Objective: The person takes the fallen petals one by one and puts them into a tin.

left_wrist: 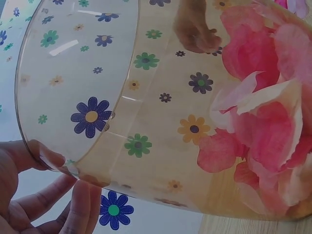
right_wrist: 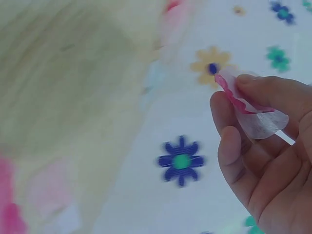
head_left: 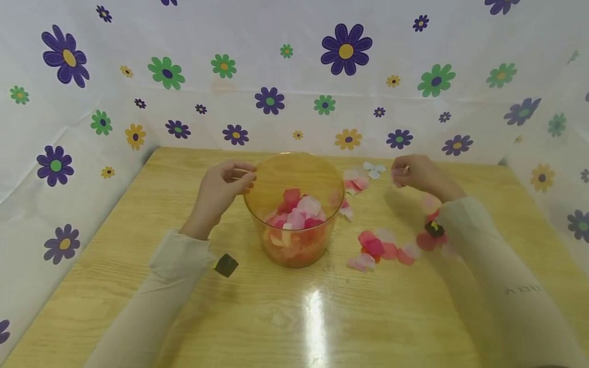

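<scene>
Left hand: left hand [head_left: 220, 191] grips the rim of the transparent amber, round, plastic-looking bucket [head_left: 287, 176], thumb and fingers either side; likely the steadying part of the gathering step.
Bucket: upright on the yellow wood-grain table [head_left: 271, 327], wide mouth, tapering wall, see-through.
Bucket fill: heap of red, pink and cream fabric-like petals [head_left: 294, 217], lower part only, curled, overlapping.
Table petals: loose pink and red fabric-like petals [head_left: 371, 244] right of bucket, some just beside it.
Blossom: small white four-lobed blossom [head_left: 374, 169], flat near table's back edge.
Right hand: right hand [head_left: 416, 174] pinches a thin pale petal with magenta edge [right_wrist: 263, 126], well apart from bucket; curved, translucent, maybe doubled, can't tell. Next move probably calls for a light pinch, clearing the rim before release.
</scene>
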A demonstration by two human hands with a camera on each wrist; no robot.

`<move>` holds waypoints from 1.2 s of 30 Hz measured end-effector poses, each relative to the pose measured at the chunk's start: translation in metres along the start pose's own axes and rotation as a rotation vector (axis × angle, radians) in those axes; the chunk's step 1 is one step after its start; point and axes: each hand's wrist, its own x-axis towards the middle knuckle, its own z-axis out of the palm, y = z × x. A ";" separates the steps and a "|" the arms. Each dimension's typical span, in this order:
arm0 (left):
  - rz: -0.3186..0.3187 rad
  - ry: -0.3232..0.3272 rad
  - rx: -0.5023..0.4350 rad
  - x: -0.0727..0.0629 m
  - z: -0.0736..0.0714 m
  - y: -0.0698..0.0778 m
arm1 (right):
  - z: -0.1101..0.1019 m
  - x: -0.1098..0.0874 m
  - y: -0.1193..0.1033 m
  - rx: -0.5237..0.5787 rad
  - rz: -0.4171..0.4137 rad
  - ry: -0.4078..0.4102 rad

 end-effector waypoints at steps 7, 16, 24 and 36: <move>0.001 -0.001 -0.014 0.000 0.000 0.001 | -0.018 -0.013 -0.047 -0.060 -0.124 0.122; 0.015 0.008 -0.011 0.000 0.000 0.000 | -0.033 -0.020 -0.118 -0.055 -0.373 0.217; 0.002 0.002 -0.031 -0.001 0.001 0.001 | -0.019 -0.014 -0.168 0.039 -0.488 0.131; 0.009 0.002 -0.035 -0.002 0.000 0.001 | 0.012 -0.005 -0.196 -0.002 -0.560 0.003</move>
